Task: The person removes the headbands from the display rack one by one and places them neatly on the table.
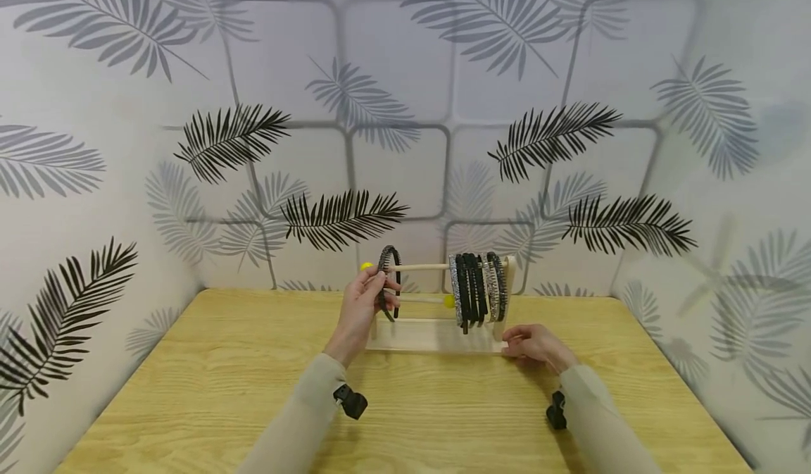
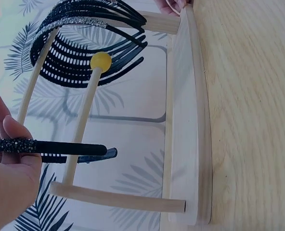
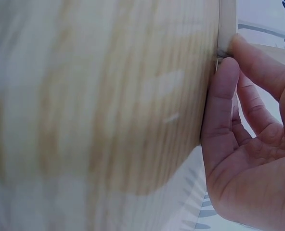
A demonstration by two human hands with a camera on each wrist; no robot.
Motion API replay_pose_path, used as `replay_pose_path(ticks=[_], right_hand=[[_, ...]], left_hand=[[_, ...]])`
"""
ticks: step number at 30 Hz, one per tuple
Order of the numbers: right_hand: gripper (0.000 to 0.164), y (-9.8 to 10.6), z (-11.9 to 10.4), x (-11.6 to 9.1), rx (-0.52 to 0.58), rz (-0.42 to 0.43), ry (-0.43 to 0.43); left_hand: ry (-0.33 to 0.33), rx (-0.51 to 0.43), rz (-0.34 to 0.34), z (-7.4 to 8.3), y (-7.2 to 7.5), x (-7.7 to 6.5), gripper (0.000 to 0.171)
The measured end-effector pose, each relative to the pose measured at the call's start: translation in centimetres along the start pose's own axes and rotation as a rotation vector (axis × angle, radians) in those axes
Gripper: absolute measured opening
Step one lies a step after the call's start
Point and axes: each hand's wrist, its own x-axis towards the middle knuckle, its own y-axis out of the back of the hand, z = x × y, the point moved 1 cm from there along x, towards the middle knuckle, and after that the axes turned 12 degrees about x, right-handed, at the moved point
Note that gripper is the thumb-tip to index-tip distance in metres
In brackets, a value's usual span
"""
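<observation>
My left hand (image 1: 360,313) pinches a black headband (image 1: 388,252) at the left end of a wooden headband stand (image 1: 437,334). Dark sparkling beads cover part of this headband in the left wrist view, and its tips point toward the stand's base (image 2: 186,120). The headband is by the upper rod (image 1: 421,267); whether it is fully round it I cannot tell. Several black and silver headbands (image 1: 472,287) hang bunched at the stand's right end. My right hand (image 1: 535,344) holds the base's right end, thumb and fingertips (image 3: 224,72) at its corner.
The stand is on a light wood table (image 1: 431,403), close to a leaf-patterned wall (image 1: 405,171). One yellow ball (image 1: 449,301) caps the lower rod; another yellow ball (image 1: 366,266) is at the upper rod's left end. Side walls border the table left and right.
</observation>
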Motion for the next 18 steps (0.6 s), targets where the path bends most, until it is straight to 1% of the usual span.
replay_pose_path(ticks=[4,8,11,14,18], right_hand=[[0.031,0.1,0.1,0.0,0.005,0.003,-0.010],[0.031,0.1,-0.1,-0.1,0.015,-0.003,-0.018],[0.032,0.1,-0.1,-0.2,0.026,-0.009,-0.016],[0.034,0.1,-0.1,-0.3,0.036,-0.022,-0.010],[0.033,0.1,0.0,-0.2,0.048,-0.027,-0.010]], left_hand=[[-0.023,-0.029,0.017,0.1,0.6,0.2,0.030],[-0.049,-0.042,0.032,0.4,1.0,0.3,0.030],[-0.049,-0.036,0.045,0.3,1.5,0.4,0.031],[-0.045,-0.030,0.073,0.2,2.0,0.5,0.032],[-0.040,0.001,0.105,0.2,2.7,0.6,0.034]])
